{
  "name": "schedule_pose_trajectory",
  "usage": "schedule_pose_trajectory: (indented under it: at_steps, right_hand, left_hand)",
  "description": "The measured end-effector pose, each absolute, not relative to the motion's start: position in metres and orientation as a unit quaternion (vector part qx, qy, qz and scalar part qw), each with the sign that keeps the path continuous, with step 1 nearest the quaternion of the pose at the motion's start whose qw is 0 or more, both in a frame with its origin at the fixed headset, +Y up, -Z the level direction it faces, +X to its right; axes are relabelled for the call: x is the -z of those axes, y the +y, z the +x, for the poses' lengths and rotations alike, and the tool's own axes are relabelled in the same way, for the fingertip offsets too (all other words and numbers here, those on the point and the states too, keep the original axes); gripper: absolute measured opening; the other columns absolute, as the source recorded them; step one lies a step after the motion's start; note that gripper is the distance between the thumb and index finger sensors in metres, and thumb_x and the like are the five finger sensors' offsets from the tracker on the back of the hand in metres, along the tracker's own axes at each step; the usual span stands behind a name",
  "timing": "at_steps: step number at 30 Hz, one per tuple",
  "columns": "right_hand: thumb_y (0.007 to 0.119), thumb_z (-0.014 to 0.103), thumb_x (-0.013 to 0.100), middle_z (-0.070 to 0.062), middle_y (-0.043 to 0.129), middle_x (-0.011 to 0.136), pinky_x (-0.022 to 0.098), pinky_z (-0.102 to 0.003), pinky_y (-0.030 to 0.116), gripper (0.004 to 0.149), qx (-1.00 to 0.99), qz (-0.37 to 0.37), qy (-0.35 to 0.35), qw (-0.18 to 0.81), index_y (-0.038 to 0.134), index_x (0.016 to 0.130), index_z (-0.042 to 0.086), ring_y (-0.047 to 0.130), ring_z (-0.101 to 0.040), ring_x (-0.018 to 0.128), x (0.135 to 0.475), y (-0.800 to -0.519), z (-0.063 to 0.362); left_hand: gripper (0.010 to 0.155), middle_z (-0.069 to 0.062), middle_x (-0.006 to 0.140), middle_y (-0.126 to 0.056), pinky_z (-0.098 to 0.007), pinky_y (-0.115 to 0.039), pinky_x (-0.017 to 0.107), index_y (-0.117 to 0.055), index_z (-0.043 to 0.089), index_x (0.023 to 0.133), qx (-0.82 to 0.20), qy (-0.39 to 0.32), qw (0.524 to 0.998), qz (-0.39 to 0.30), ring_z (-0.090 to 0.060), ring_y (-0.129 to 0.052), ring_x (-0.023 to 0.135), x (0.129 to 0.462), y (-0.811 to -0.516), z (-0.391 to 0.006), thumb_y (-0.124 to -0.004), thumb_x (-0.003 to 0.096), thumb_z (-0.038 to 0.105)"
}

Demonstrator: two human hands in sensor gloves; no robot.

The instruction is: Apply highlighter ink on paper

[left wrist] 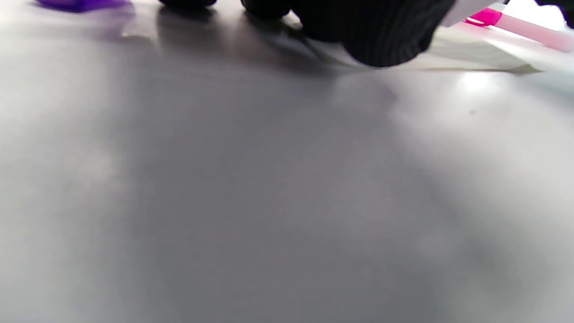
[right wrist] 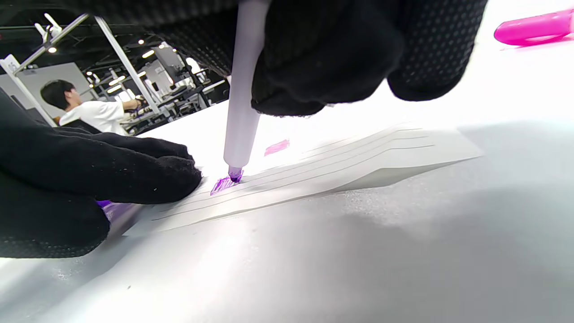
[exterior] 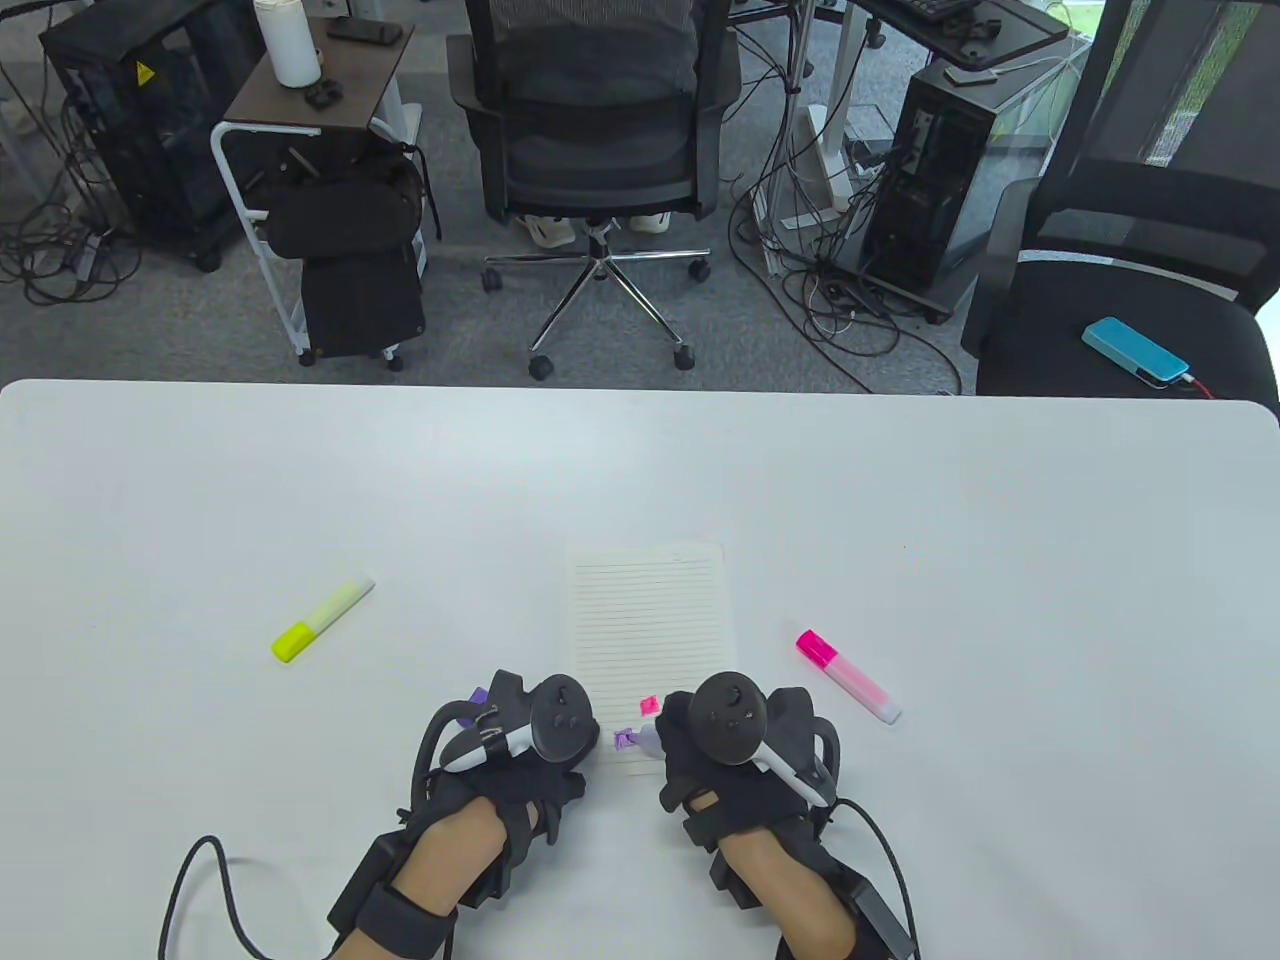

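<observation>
Right hand [exterior: 735, 760] grips purple highlighter [right wrist: 242, 103], near upright, tip just below grip, touching paper [exterior: 648, 620] on purple patch [right wrist: 224, 184]. Left hand [exterior: 510, 745] beside it pins paper's near edge; fingers look flat, probably holding nothing.

Three highlighters: yellow [exterior: 322, 619] left of the hands, pink [exterior: 848, 675] to their right, purple [right wrist: 242, 98] between them. One lined sheet [exterior: 648, 620]. Two ink patches: pink [exterior: 649, 705], purple [exterior: 625, 740].
</observation>
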State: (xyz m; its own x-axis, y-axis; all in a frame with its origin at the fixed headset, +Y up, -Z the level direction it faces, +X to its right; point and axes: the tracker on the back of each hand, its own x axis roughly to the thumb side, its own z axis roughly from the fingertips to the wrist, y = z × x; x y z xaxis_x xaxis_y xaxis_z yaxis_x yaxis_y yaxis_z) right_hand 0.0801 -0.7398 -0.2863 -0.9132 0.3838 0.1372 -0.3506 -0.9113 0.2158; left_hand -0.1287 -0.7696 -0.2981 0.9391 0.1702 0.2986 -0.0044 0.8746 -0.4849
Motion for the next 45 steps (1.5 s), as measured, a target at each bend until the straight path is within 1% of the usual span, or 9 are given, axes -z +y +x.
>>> schedule_pose_trajectory:
  at_steps: [2,6,11,15,20,24,28,32,45]
  right_hand:
    - [0.075,0.035,0.063,-0.013,0.096,0.062,0.051,-0.054,0.078,0.038,-0.972,0.089,0.104,0.189,0.079,0.093,0.012,0.094,-0.027,0.031,0.2863,-0.7388,0.0806]
    - [0.074,0.035,0.063,-0.013,0.095,0.063,0.052,-0.054,0.078,0.038,-0.975,0.09,0.078,0.189,0.078,0.094,0.013,0.094,-0.027,0.033,0.2863,-0.7418,0.0797]
    - [0.074,0.035,0.063,-0.013,0.096,0.062,0.051,-0.054,0.078,0.038,-0.972,0.091,0.1,0.192,0.079,0.093,0.012,0.094,-0.027,0.031,0.286,-0.7398,0.0795]
    - [0.074,0.035,0.064,-0.013,0.095,0.064,0.052,-0.055,0.078,0.038,-0.972,0.097,0.073,0.2,0.077,0.095,0.013,0.094,-0.027,0.033,0.2858,-0.7424,0.078]
    - [0.074,0.035,0.063,-0.013,0.095,0.063,0.052,-0.055,0.078,0.038,-0.97,0.099,0.102,0.198,0.078,0.094,0.013,0.094,-0.027,0.032,0.2854,-0.7412,0.0769]
    - [0.074,0.035,0.063,-0.013,0.095,0.065,0.053,-0.055,0.077,0.038,-0.973,0.098,0.075,0.193,0.078,0.095,0.014,0.094,-0.027,0.034,0.2855,-0.743,0.0764]
    - [0.074,0.035,0.063,-0.013,0.095,0.063,0.052,-0.055,0.078,0.038,-0.97,0.098,0.102,0.197,0.078,0.094,0.013,0.094,-0.027,0.033,0.2854,-0.7415,0.0767]
    - [0.073,0.035,0.064,-0.013,0.095,0.065,0.052,-0.055,0.077,0.039,-0.97,0.101,0.084,0.202,0.077,0.095,0.013,0.094,-0.027,0.034,0.2851,-0.7446,0.0747]
    - [0.072,0.036,0.064,-0.013,0.094,0.066,0.052,-0.055,0.077,0.039,-0.974,0.082,0.102,0.186,0.076,0.096,0.013,0.094,-0.028,0.035,0.2854,-0.7436,0.0744]
  left_hand:
    - [0.064,0.003,0.115,-0.04,-0.066,-0.039,0.073,-0.056,0.032,0.103,-0.045,-0.168,0.953,-0.246,-0.045,-0.045,0.104,0.2981,-0.7696,-0.1287,-0.075,0.0434,0.045]
    - [0.064,0.003,0.115,-0.04,-0.066,-0.039,0.073,-0.056,0.032,0.103,-0.045,-0.168,0.953,-0.246,-0.045,-0.045,0.104,0.2981,-0.7696,-0.1287,-0.075,0.0434,0.045]
    - [0.064,0.003,0.115,-0.04,-0.066,-0.039,0.073,-0.056,0.032,0.103,-0.045,-0.168,0.953,-0.246,-0.045,-0.045,0.104,0.2982,-0.7697,-0.1287,-0.075,0.0434,0.045]
    - [0.064,0.003,0.115,-0.04,-0.066,-0.039,0.073,-0.056,0.032,0.103,-0.045,-0.168,0.953,-0.246,-0.045,-0.045,0.104,0.2981,-0.7697,-0.1287,-0.075,0.0435,0.045]
    - [0.064,0.003,0.115,-0.04,-0.066,-0.039,0.073,-0.056,0.032,0.103,-0.045,-0.168,0.953,-0.246,-0.045,-0.045,0.104,0.2982,-0.7698,-0.1286,-0.075,0.0434,0.045]
    - [0.064,0.003,0.115,-0.04,-0.066,-0.039,0.073,-0.056,0.032,0.103,-0.045,-0.168,0.953,-0.246,-0.045,-0.045,0.104,0.2981,-0.7698,-0.1286,-0.075,0.0434,0.045]
    - [0.064,0.003,0.115,-0.04,-0.066,-0.039,0.073,-0.056,0.032,0.103,-0.045,-0.168,0.953,-0.246,-0.045,-0.045,0.104,0.2982,-0.7699,-0.1286,-0.075,0.0434,0.045]
    - [0.064,0.003,0.115,-0.04,-0.066,-0.039,0.073,-0.056,0.032,0.103,-0.045,-0.168,0.953,-0.246,-0.045,-0.045,0.104,0.2981,-0.7699,-0.1286,-0.075,0.0435,0.045]
    - [0.064,0.003,0.115,-0.04,-0.066,-0.039,0.073,-0.056,0.032,0.103,-0.045,-0.168,0.953,-0.246,-0.045,-0.045,0.104,0.2981,-0.7702,-0.1284,-0.075,0.0434,0.045]
